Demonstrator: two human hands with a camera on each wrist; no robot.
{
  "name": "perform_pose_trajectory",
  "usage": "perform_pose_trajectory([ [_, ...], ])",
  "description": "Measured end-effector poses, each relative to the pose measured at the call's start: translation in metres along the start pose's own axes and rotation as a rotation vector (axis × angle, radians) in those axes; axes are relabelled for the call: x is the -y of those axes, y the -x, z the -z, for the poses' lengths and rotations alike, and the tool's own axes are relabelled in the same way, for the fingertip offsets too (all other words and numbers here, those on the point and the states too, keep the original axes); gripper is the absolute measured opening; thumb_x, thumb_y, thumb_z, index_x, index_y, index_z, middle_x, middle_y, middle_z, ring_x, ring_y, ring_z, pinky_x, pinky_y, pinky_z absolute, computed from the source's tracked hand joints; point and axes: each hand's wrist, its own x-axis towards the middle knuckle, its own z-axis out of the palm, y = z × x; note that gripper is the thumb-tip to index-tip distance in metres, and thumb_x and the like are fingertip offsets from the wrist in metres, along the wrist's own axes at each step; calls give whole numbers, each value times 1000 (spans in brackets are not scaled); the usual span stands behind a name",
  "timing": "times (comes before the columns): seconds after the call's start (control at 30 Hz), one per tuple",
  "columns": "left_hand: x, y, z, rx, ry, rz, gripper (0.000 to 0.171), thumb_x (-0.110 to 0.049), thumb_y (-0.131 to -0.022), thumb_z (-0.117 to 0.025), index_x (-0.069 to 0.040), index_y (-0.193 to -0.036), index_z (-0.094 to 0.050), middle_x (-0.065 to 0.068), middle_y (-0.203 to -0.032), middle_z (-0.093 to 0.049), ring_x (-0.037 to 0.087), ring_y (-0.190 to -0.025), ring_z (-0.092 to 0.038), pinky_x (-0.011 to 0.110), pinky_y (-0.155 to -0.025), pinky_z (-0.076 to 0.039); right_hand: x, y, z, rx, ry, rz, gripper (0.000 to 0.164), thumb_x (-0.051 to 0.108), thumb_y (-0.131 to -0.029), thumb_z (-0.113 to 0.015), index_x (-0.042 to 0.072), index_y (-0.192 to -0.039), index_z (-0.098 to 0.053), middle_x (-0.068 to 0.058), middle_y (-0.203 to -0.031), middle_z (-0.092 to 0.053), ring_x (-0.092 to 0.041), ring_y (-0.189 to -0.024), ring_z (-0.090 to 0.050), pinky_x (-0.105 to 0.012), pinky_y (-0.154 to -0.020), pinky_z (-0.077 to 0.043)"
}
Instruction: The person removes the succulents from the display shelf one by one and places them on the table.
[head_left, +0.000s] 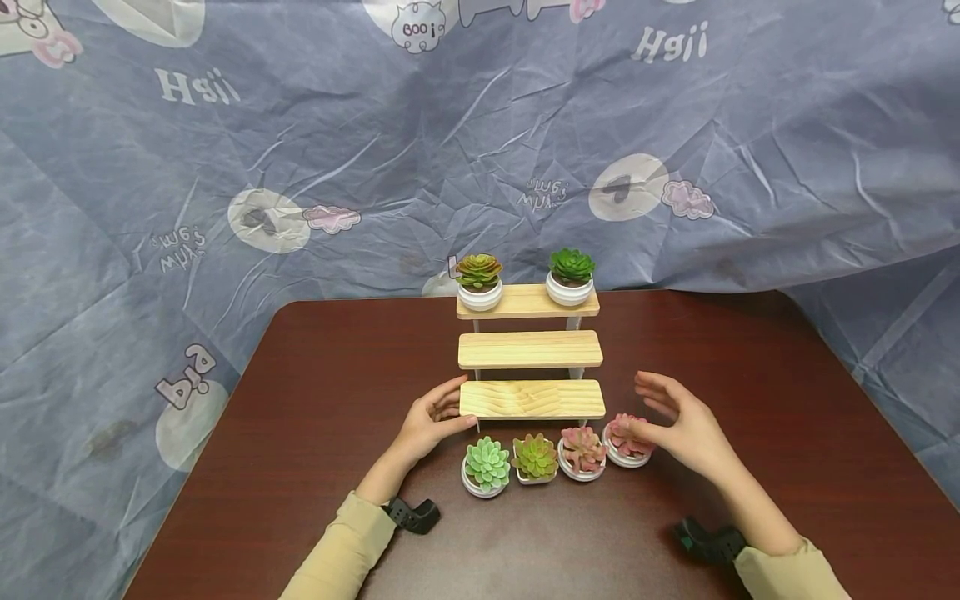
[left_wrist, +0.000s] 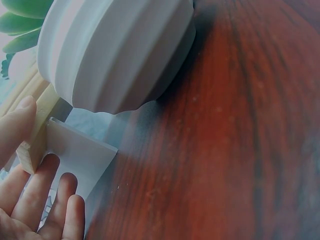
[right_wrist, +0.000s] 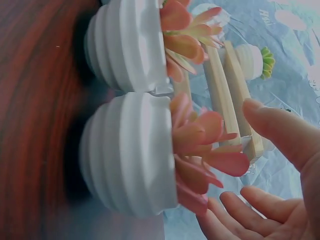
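A three-step wooden plant stand with pale boards and clear side supports stands mid-table. My left hand pinches the left end of its lowest board, thumb above and fingers against the edge and underside, as the left wrist view shows. Beside the rightmost pink succulent in its white ribbed pot, my right hand hovers with fingers spread and holds nothing. Its thumb overlaps that plant in the head view. Left of it are another pink succulent, a green-red succulent and a light green succulent.
On the top board sit a brownish-green succulent at the left and a dark green succulent at the right, both in white pots. The dark red-brown table meets a blue-grey printed cloth behind.
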Motion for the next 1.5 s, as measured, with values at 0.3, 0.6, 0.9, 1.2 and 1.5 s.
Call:
perform_pose_trajectory([
  [0.3,0,0,0,-1,-7,-7,66,5,-80,-71,8,-138,-40,25,-119,-58,25,-100,-60,41,-90,-48,7,-13,3,-28,-59,21,70,15,-76,-80,-2,-134,-44,-19,-129,-52,13,-102,-49,-8,-86,-42],
  [0.6,1,0,0,-2,-7,-4,66,5,-80,-71,8,-138,-40,25,-119,-58,26,-100,-60,43,-91,-47,15,-27,8,-40,-99,4,68,15,-78,-78,-3,-134,-44,-19,-129,-52,10,-101,-51,-10,-86,-43],
  [0.9,0,1,0,-2,0,-9,65,5,-80,-70,7,-138,-40,26,-119,-58,34,-102,-58,44,-91,-46,24,-41,11,-63,-129,17,68,15,-78,-79,-2,-135,-45,-20,-126,-55,6,-102,-54,-12,-85,-45],
  [1.2,0,1,0,4,3,-20,65,6,-80,-70,9,-138,-40,27,-119,-58,38,-102,-57,46,-91,-46,31,-54,11,-80,-145,12,68,17,-79,-78,-5,-134,-45,-22,-127,-53,0,-105,-55,-14,-87,-45],
  [1.5,-1,1,-1,1,4,-20,64,6,-80,-70,5,-138,-41,27,-119,-58,39,-104,-56,48,-91,-45,38,-67,12,-91,-185,15,67,12,-79,-77,-4,-135,-45,-22,-127,-53,-4,-107,-55,-13,-87,-44],
])
